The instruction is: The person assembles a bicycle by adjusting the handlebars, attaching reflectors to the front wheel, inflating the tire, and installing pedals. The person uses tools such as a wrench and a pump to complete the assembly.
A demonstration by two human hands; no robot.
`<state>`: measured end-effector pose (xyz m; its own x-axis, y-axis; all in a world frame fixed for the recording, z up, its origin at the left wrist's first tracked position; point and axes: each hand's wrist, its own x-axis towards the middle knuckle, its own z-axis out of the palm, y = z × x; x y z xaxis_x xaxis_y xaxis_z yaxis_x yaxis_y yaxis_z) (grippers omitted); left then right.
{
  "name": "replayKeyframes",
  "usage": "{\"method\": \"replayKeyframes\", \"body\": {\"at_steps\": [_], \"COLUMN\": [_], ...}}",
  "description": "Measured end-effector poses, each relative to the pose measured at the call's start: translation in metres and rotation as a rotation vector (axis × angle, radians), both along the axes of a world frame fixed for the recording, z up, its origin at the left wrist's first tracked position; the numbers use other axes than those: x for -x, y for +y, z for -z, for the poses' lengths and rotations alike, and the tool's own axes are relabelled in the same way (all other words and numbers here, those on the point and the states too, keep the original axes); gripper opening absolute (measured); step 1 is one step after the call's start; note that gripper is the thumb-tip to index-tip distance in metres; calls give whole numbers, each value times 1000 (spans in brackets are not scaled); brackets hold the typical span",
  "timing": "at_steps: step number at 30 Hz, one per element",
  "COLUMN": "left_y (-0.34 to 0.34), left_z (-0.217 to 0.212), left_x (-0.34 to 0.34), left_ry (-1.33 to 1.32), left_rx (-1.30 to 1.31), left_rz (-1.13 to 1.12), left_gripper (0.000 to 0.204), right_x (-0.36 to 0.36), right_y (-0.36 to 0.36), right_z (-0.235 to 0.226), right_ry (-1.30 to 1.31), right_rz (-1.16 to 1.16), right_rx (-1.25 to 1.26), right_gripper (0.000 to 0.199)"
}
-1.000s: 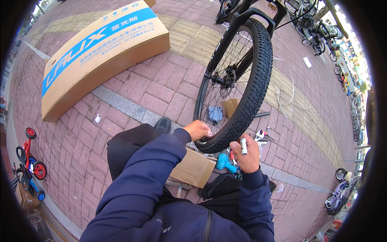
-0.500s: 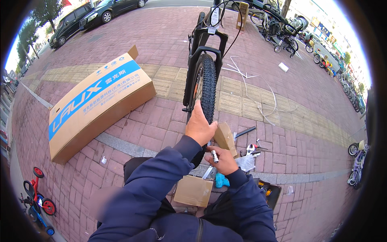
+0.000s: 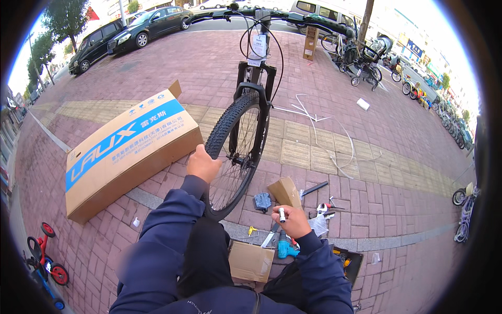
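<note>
A bicycle stands before me with its front wheel (image 3: 238, 191) turned at an angle, so the spokes show. My left hand (image 3: 203, 164) is closed round the knobbly tyre on the wheel's left side. Above it rise the black fork (image 3: 267, 86) and the handlebar (image 3: 308, 20). My right hand (image 3: 294, 222), right of the wheel and apart from it, has its fingers curled round a small silver cylinder (image 3: 282, 214); its exact kind is unclear. Just below that hand lies a teal power drill (image 3: 285, 247).
A large cardboard box (image 3: 130, 157) lies to the left. Near my knees are a flat cardboard piece (image 3: 250, 261), a toolbox (image 3: 351, 261), a yellow tool (image 3: 252, 230), a grey-blue block (image 3: 262, 202) and a black bar (image 3: 315, 188). White strips (image 3: 314, 116) lie farther off.
The front wheel has swung from nearly edge-on to angled, its near side going left. My left hand has moved left with the tyre. My right hand, still holding the cylinder, has shifted slightly down and right.
</note>
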<state>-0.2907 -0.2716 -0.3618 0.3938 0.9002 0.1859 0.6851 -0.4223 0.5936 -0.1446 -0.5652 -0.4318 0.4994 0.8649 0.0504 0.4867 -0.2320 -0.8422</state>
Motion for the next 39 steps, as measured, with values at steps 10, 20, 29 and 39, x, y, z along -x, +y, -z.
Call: {"method": "replayKeyframes", "body": {"at_steps": [10,20,29,39], "left_y": [-10,-19,-19,29], "left_z": [-2,-7,10,31], "left_x": [9,17,26,96], "left_ry": [42,-13,-125,-233], "left_rx": [36,87,49,55], "left_rz": [5,16,47,129], "left_gripper": [45,47,54,48], "right_x": [-90,-197,-251,-224], "right_y": [-20,-91,87,152], "right_z": [48,90,-304,-374], "right_ry": [-545,-404,-1228,-1289], "right_rz": [320,-121,570,486], "right_rx": [265,1426,-225,-312], "right_gripper": [25,75,62,20]}}
